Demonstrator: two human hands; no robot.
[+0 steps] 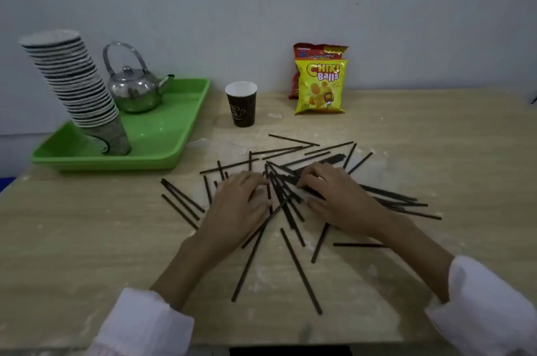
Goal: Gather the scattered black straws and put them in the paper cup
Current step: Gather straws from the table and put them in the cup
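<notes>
Several black straws (301, 271) lie scattered and crossed over the middle of the wooden table (87, 254). A dark paper cup (241, 106) with a white inside stands upright and empty-looking behind the pile, apart from both hands. My left hand (241, 201) rests palm down on the left part of the pile, its fingers lying over a few straws. My right hand (334, 196) sits on the right part, with its fingers curled round a small bundle of straws that sticks out past the fingertips and behind the wrist.
A green tray (174, 152) at the back left carries a leaning stack of paper cups (75, 85) and a metal kettle (133, 88). Two snack bags (319, 85) lean on the wall behind the cup. The table's front edge runs just below my sleeves.
</notes>
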